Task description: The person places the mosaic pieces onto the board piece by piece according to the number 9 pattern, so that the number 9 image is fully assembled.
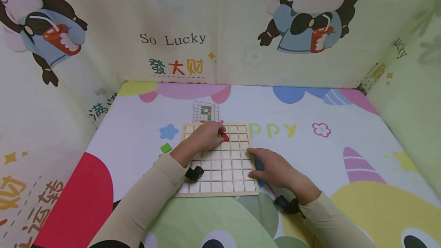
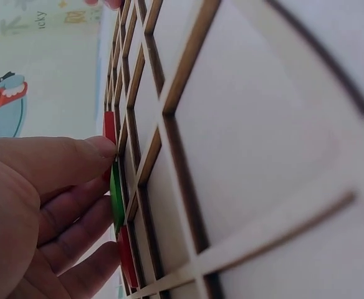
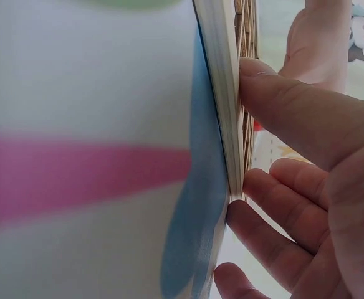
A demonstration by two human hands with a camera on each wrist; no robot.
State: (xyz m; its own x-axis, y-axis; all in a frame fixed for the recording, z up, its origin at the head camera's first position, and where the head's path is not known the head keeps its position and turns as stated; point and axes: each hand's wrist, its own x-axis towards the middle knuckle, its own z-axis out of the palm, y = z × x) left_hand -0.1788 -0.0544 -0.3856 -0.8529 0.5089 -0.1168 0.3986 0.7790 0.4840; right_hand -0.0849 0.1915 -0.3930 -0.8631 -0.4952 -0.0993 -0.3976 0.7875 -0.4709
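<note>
A light wooden grid board with square cells lies on the printed tabletop. My left hand reaches over its upper part and pinches a red quarter-round piece. In the left wrist view, the thumb is on the red piece. Below it a green piece and another red piece sit along the grid, close to the other fingers. My right hand rests at the board's right edge, thumb and fingers spread apart along it. In the right wrist view, they touch the board's side.
Behind the board lies a small grid card printed with a green, red and orange figure. A green block lies left of the board, with another partly hidden by the left sleeve. Printed cloth walls stand around the table.
</note>
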